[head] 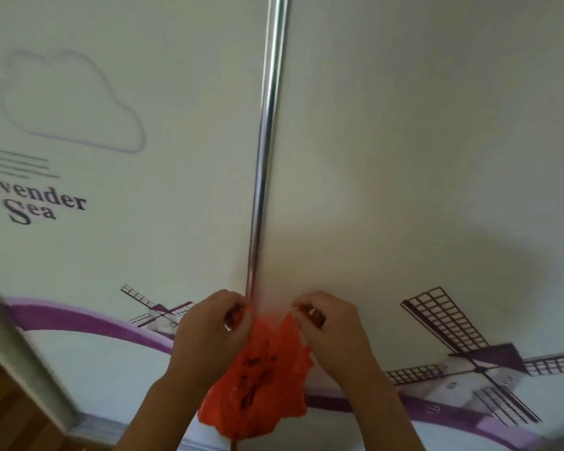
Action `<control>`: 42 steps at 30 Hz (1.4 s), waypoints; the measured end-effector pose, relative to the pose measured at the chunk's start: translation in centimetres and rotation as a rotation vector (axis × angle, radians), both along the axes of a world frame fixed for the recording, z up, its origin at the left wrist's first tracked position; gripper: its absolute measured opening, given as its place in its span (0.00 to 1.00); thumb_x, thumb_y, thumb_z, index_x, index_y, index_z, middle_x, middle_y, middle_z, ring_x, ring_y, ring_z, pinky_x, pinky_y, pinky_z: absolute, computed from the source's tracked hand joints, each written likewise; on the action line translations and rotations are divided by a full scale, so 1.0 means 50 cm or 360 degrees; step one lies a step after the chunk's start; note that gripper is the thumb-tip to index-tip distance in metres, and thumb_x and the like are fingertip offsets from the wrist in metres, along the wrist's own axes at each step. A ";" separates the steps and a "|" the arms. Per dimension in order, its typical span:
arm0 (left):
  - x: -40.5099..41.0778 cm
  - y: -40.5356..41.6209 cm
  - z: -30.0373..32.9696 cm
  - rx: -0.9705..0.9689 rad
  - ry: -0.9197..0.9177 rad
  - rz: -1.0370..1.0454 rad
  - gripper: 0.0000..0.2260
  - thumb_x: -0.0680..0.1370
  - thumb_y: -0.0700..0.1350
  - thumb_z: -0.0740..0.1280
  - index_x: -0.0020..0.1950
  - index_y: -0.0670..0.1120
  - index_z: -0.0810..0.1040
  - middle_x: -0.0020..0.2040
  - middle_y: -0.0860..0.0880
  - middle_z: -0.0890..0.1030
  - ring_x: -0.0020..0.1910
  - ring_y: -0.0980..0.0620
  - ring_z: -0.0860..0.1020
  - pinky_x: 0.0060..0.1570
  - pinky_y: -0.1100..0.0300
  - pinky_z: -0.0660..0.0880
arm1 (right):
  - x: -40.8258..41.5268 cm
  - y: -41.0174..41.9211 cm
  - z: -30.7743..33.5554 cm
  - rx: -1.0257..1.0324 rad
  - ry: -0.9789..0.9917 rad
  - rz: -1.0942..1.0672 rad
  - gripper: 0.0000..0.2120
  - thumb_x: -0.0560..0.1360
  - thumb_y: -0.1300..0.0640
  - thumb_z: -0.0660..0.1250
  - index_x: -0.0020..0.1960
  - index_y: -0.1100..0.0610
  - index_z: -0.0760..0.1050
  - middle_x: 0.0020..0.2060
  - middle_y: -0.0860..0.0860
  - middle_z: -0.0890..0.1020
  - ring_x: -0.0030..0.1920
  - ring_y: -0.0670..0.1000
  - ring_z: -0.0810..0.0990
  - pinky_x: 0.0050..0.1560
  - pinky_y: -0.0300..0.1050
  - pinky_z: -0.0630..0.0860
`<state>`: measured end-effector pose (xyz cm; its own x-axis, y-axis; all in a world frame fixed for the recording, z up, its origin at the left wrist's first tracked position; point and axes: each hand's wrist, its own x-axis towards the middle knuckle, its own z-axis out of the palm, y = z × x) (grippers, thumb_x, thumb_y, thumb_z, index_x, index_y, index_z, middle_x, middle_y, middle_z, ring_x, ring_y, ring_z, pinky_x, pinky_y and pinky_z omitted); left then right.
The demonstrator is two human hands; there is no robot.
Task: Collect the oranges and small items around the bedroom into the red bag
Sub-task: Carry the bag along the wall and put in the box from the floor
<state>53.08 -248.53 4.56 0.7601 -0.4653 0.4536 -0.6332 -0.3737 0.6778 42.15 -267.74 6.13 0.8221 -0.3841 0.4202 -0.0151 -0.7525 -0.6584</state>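
red bag | pinched by left hand, right hand | bottom cut off

We see soft, even daylight on the pale wardrobe doors, glare streaking the chrome strip between them. Right of that strip lies a broad dim shadow. Edges bend and smear with motion blur.

The red bag is crumpled, so its black print cannot be read and its mouth stays hidden between the hands. Its bottom tip runs off the frame at six o'clock. At nine o'clock the wardrobe lettering loses its first letter to the edge; the brown strip at eight o'clock is blurred.
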 end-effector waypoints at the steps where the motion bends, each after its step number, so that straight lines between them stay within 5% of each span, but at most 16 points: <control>1: 0.018 0.029 0.000 0.0007 0.0006 -0.0009 0.03 0.76 0.49 0.69 0.43 0.57 0.80 0.37 0.59 0.80 0.38 0.56 0.80 0.39 0.54 0.80 | 0.029 0.031 0.001 0.0004 0.0018 0.0047 0.06 0.76 0.59 0.74 0.50 0.50 0.85 0.41 0.38 0.82 0.41 0.40 0.80 0.45 0.31 0.74; 12: 0.209 0.327 -0.019 -0.0075 0.0078 0.0207 0.07 0.76 0.45 0.74 0.43 0.58 0.83 0.39 0.59 0.80 0.41 0.56 0.81 0.40 0.56 0.79 | 0.305 0.350 0.007 -0.0125 0.0284 0.0465 0.10 0.77 0.56 0.72 0.58 0.47 0.84 0.45 0.35 0.79 0.44 0.34 0.78 0.50 0.26 0.72; 19: 0.290 0.529 -0.022 -0.0118 0.0036 0.0375 0.04 0.76 0.49 0.70 0.45 0.56 0.84 0.40 0.58 0.81 0.40 0.57 0.80 0.41 0.54 0.79 | 0.437 0.544 0.004 -0.0108 0.0223 0.0680 0.10 0.74 0.60 0.73 0.54 0.51 0.86 0.45 0.42 0.85 0.41 0.39 0.80 0.47 0.33 0.76; 24: 0.312 0.663 -0.024 -0.0158 0.0007 0.0566 0.03 0.78 0.45 0.75 0.48 0.53 0.86 0.42 0.60 0.82 0.42 0.58 0.81 0.44 0.61 0.79 | 0.513 0.680 0.007 -0.0152 0.0274 0.0925 0.09 0.75 0.61 0.72 0.52 0.51 0.86 0.43 0.39 0.83 0.36 0.35 0.78 0.46 0.33 0.75; 28: 0.314 0.762 -0.030 -0.0189 0.0010 0.0788 0.04 0.77 0.45 0.75 0.46 0.54 0.84 0.40 0.64 0.81 0.42 0.59 0.81 0.43 0.70 0.75 | 0.570 0.773 0.000 -0.0198 0.0290 0.1090 0.08 0.77 0.59 0.73 0.53 0.49 0.86 0.46 0.42 0.86 0.39 0.36 0.78 0.46 0.32 0.74; 36: 0.333 0.964 -0.056 -0.0155 0.0079 0.1281 0.03 0.77 0.45 0.74 0.49 0.53 0.85 0.42 0.62 0.82 0.47 0.61 0.81 0.44 0.73 0.75 | 0.700 0.955 -0.026 -0.0194 0.0354 0.1352 0.08 0.78 0.53 0.74 0.56 0.45 0.84 0.45 0.34 0.82 0.46 0.37 0.81 0.50 0.31 0.80; 42: 0.400 1.079 -0.066 -0.0108 0.0097 0.1635 0.08 0.75 0.42 0.76 0.47 0.56 0.84 0.40 0.63 0.82 0.44 0.63 0.81 0.41 0.73 0.72 | 0.819 1.063 -0.031 -0.0220 0.0318 0.1594 0.08 0.77 0.56 0.74 0.56 0.48 0.85 0.45 0.35 0.81 0.47 0.31 0.78 0.47 0.24 0.73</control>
